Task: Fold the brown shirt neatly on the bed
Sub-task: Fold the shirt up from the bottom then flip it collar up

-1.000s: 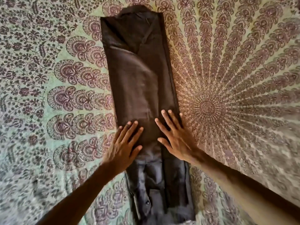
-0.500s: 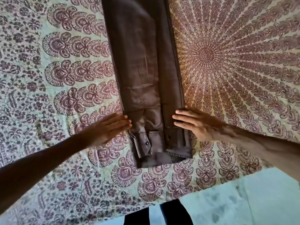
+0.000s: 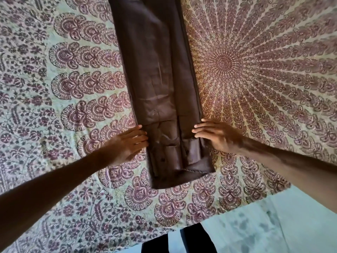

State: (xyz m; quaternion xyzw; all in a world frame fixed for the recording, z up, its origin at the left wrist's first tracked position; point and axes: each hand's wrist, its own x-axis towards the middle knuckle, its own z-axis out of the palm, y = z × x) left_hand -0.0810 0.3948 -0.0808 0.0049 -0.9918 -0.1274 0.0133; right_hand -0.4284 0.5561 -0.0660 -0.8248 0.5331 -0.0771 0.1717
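The brown shirt point(image 3: 158, 75) lies on the bed as a long narrow strip, sides folded in, its hem end nearest me and its top cut off by the frame. A cuff with a button shows near the hem. My left hand point(image 3: 127, 145) rests flat at the strip's left edge near the hem, fingertips touching the cloth. My right hand point(image 3: 217, 136) lies at the right edge at the same height, fingers on the fabric. Neither hand has lifted the cloth.
The bed is covered by a patterned mandala sheet point(image 3: 255, 70) in green and maroon. Its near edge point(image 3: 182, 228) runs across the bottom, with pale blue floor point(image 3: 264, 225) and my dark trouser legs point(image 3: 193, 240) beyond it.
Both hands slid from the middle of the shirt out to its side edges near the hem. My view tilted down, so the bed edge and floor came into sight.
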